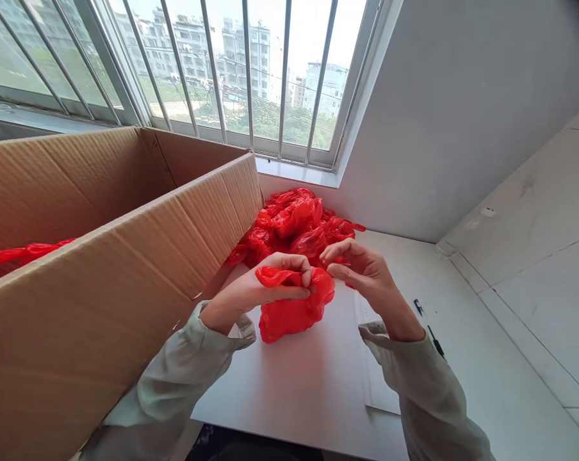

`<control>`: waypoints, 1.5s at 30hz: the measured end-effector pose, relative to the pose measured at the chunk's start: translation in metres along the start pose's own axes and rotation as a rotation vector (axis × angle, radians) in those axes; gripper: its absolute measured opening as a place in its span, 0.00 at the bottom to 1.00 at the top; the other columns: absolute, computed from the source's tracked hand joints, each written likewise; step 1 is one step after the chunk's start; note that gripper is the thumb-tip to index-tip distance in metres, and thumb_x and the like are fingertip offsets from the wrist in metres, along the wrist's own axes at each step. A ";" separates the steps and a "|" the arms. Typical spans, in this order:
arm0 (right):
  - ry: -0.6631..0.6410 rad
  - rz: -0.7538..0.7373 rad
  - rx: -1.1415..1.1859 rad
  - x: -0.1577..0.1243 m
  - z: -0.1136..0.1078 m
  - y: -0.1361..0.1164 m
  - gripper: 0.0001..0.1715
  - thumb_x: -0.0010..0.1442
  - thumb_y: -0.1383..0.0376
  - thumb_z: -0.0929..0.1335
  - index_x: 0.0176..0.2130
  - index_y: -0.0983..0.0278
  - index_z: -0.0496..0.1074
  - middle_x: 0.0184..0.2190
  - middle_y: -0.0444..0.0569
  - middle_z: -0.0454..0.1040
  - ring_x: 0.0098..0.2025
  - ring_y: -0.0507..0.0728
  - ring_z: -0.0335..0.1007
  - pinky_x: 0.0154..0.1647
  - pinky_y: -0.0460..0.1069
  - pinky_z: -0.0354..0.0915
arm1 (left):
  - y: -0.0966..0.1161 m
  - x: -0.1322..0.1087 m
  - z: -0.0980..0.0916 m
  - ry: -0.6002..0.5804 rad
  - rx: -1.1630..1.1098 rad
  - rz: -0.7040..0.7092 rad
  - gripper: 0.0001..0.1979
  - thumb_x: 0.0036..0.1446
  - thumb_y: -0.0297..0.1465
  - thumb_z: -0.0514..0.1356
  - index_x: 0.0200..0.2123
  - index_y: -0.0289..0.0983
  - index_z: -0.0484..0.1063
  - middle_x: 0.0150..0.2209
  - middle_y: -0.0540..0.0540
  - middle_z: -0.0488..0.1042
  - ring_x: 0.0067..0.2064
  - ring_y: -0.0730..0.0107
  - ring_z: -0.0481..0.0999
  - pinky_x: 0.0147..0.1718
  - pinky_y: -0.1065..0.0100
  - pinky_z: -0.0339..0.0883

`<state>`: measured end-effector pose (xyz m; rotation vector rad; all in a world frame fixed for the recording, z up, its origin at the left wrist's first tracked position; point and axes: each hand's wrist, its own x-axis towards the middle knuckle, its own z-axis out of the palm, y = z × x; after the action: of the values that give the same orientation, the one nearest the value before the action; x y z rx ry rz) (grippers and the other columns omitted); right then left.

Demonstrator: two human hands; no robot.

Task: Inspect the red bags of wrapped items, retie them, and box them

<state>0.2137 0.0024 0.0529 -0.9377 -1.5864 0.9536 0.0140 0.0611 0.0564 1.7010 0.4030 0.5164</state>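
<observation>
A crumpled red plastic bag (292, 317) hangs just above the white table, pinched between the thumb and fingers of my left hand (275, 282). Part of the bag loops up over that thumb. To its right, my right hand (359, 266) is raised with fingers curved and a gap between thumb and fingertips; nothing shows in it. Behind both hands lies a heap of red plastic bags (299, 218), partly hidden by them.
A large open cardboard box (174, 224) stands on the left, with red plastic (27, 253) inside. On the white table (289, 390) at right lie a black pen (435, 340), its cap (418, 307) and a white sheet (380, 397). A barred window (251, 77) is behind.
</observation>
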 end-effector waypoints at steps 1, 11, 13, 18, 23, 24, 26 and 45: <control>0.016 -0.012 0.044 0.004 0.001 0.007 0.10 0.61 0.59 0.68 0.42 0.60 0.72 0.42 0.46 0.72 0.45 0.53 0.69 0.43 0.47 0.67 | 0.000 0.001 0.002 -0.002 0.117 0.051 0.06 0.52 0.25 0.60 0.29 0.36 0.64 0.28 0.52 0.66 0.30 0.74 0.64 0.28 0.73 0.58; -0.185 0.109 0.255 0.016 0.014 0.057 0.16 0.63 0.57 0.65 0.48 0.60 0.70 0.43 0.45 0.71 0.45 0.53 0.68 0.46 0.47 0.65 | -0.020 0.007 0.018 0.417 1.194 0.312 0.12 0.56 0.18 0.43 0.31 0.37 0.61 0.31 0.50 0.63 0.24 0.74 0.60 0.20 0.73 0.49; -0.255 0.095 0.245 0.014 0.011 0.059 0.17 0.62 0.59 0.66 0.50 0.60 0.69 0.44 0.46 0.71 0.45 0.54 0.68 0.46 0.49 0.66 | -0.024 0.009 0.018 0.440 1.230 0.316 0.12 0.57 0.18 0.43 0.32 0.37 0.61 0.34 0.49 0.64 0.26 0.74 0.61 0.20 0.73 0.50; 0.020 -0.142 -0.545 0.011 0.004 0.050 0.08 0.63 0.68 0.63 0.38 0.63 0.72 0.33 0.45 0.73 0.33 0.52 0.67 0.35 0.47 0.61 | -0.020 0.008 0.012 0.298 1.255 0.281 0.13 0.58 0.17 0.42 0.33 0.38 0.61 0.33 0.50 0.62 0.25 0.72 0.60 0.21 0.70 0.52; 0.116 -0.483 -1.287 0.005 -0.001 0.027 0.14 0.64 0.75 0.60 0.39 0.63 0.72 0.31 0.46 0.75 0.32 0.52 0.63 0.36 0.48 0.56 | -0.016 -0.003 0.004 0.268 1.158 0.328 0.14 0.68 0.34 0.42 0.30 0.39 0.56 0.31 0.48 0.62 0.30 0.67 0.62 0.29 0.66 0.60; 0.112 -0.519 -1.322 0.004 -0.003 0.026 0.14 0.65 0.75 0.59 0.39 0.63 0.71 0.31 0.45 0.75 0.32 0.52 0.63 0.36 0.48 0.56 | -0.017 -0.007 0.000 0.333 1.190 0.366 0.15 0.68 0.35 0.40 0.29 0.39 0.56 0.31 0.48 0.63 0.30 0.66 0.62 0.31 0.64 0.59; 0.120 -0.526 -1.338 -0.002 -0.012 0.032 0.15 0.65 0.75 0.59 0.39 0.63 0.71 0.30 0.45 0.74 0.32 0.52 0.63 0.37 0.48 0.55 | -0.023 -0.018 -0.009 0.451 1.298 0.409 0.17 0.68 0.33 0.40 0.27 0.39 0.56 0.27 0.48 0.62 0.29 0.65 0.61 0.33 0.61 0.58; 0.327 0.172 0.332 -0.032 0.021 0.107 0.16 0.59 0.54 0.59 0.26 0.60 0.61 0.32 0.49 0.73 0.32 0.55 0.69 0.33 0.50 0.66 | -0.068 -0.043 0.026 0.279 0.227 0.056 0.29 0.66 0.47 0.42 0.18 0.40 0.63 0.26 0.45 0.71 0.36 0.61 0.70 0.50 0.57 0.60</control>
<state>0.2110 0.0116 -0.0607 -0.9475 -1.0487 1.0810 -0.0071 0.0299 -0.0189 1.8678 0.6357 0.7768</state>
